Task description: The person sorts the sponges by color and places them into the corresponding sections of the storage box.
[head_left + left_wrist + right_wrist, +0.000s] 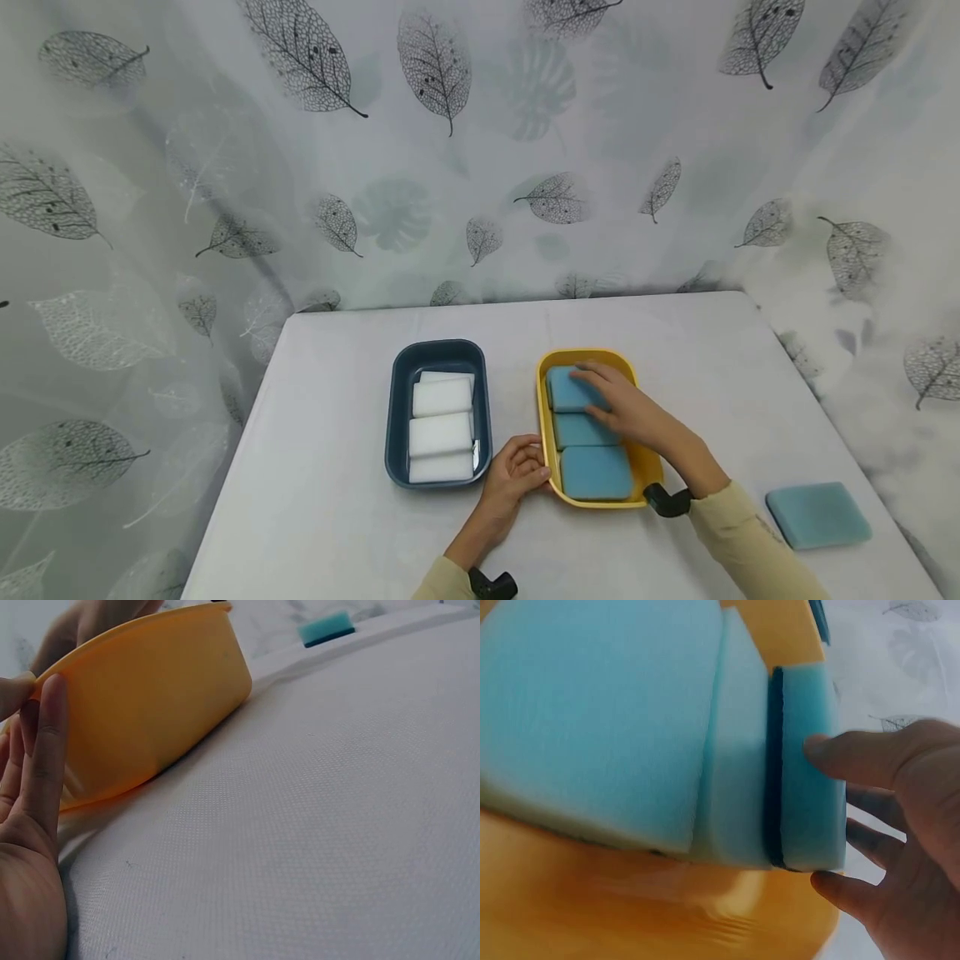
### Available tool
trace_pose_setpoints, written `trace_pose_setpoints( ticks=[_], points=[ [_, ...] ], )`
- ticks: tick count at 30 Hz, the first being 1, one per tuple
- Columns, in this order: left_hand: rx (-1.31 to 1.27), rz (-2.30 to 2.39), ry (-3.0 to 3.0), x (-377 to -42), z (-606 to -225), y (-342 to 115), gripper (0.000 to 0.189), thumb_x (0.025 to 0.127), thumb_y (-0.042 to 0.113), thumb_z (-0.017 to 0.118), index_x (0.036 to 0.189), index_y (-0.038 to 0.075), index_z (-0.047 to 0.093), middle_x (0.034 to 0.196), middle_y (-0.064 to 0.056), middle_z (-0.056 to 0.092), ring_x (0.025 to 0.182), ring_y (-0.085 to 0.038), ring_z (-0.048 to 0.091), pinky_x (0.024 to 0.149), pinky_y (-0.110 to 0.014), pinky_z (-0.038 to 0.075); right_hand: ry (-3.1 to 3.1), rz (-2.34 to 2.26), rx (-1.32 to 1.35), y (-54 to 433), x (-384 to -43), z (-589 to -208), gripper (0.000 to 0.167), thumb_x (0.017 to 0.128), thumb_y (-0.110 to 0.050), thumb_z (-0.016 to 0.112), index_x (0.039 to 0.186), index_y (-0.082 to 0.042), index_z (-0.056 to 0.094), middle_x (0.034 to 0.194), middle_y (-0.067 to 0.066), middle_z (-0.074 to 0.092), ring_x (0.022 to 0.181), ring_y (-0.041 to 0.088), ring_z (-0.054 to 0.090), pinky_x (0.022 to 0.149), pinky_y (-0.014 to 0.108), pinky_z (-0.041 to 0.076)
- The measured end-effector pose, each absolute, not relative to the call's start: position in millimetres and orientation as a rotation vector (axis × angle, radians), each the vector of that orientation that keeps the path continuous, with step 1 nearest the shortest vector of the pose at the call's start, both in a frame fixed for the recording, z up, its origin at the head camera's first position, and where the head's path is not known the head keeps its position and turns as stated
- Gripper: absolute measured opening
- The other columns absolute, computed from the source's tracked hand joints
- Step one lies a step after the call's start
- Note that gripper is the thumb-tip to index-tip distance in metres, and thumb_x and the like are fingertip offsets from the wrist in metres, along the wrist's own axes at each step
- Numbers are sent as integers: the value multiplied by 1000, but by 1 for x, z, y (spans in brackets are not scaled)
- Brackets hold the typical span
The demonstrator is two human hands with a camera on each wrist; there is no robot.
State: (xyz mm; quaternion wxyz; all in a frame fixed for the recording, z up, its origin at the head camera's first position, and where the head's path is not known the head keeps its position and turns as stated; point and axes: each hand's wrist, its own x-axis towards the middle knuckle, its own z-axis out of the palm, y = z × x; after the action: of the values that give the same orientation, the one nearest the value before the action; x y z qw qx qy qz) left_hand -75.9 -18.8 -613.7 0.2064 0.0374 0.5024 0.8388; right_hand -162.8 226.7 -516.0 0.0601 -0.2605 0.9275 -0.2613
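Observation:
A yellow tray [647, 467] holds several blue sponges [596, 472], laid in an overlapping row. My left hand [513, 477] is at the tray's left side; in the left wrist view its thumb and fingers pinch the rim. My right hand [626, 406] reaches over the tray and holds the farthest sponge [810, 802], with the thumb on its foam and the other fingers around its far side. This sponge has a dark scouring layer facing the other sponges. Part of it is hidden under the fingers in the head view.
To the left, a dark blue tray [392, 433] holds several white sponges [441, 435]. A single blue sponge [817, 515] lies on the white table [315, 467] at the right, beside the right sleeve. A leaf-patterned curtain [480, 167] hangs behind the table.

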Motion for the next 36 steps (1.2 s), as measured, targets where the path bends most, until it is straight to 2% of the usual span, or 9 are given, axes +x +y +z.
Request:
trace_pose_setpoints(
  ticks=[5,14,22,31,33,34,36],
  points=[
    [119,2343,1397,-77,-612,-18,59,95,-2,70,147,-3,42,111,0,61,92,-7,65,82,-23,63,2796,-790,-761,228,-163,-512,58,98,-11,72,151,-5,50,163,25,39,151,48,34,121,67,37],
    [108,2345,1382,-76,-612,-19,61,94,-1,71,148,-2,42,112,0,61,92,-7,65,82,-23,63,2840,-897,-735,239,-150,-507,60,94,-5,75,149,-2,52,161,26,40,148,50,37,118,72,37],
    [135,2334,1384,-79,-613,-16,61,95,1,71,148,-2,42,112,1,61,93,-7,63,82,-24,63,2887,-1090,-487,258,-123,-503,58,97,-7,71,151,-6,50,163,21,41,148,49,37,115,73,37],
    [133,2337,1385,-78,-615,-19,61,95,3,71,148,-2,42,112,0,60,92,-8,63,82,-23,63,3007,-1097,-330,285,-91,-508,62,96,-6,72,153,-9,48,161,23,43,144,52,40,107,76,40],
    [127,2338,1384,-77,-615,-19,61,95,2,72,148,-2,42,112,0,60,92,-8,64,81,-23,63,3045,-1094,-323,293,-84,-508,64,96,-6,72,154,-11,48,160,22,45,143,51,41,112,71,38],
    [122,2340,1383,-77,-615,-19,61,95,2,71,148,-2,42,112,0,60,92,-8,64,81,-23,63,3067,-1092,-325,297,-81,-509,65,95,-5,73,155,-13,48,160,22,46,144,50,41,119,64,36],
    [114,2337,1382,-77,-615,-20,61,95,1,71,148,-2,43,111,0,60,92,-8,64,81,-23,63,3126,-1085,-344,306,-73,-512,66,94,-4,74,154,-14,49,158,22,48,151,36,39,132,39,28]
  ],
)
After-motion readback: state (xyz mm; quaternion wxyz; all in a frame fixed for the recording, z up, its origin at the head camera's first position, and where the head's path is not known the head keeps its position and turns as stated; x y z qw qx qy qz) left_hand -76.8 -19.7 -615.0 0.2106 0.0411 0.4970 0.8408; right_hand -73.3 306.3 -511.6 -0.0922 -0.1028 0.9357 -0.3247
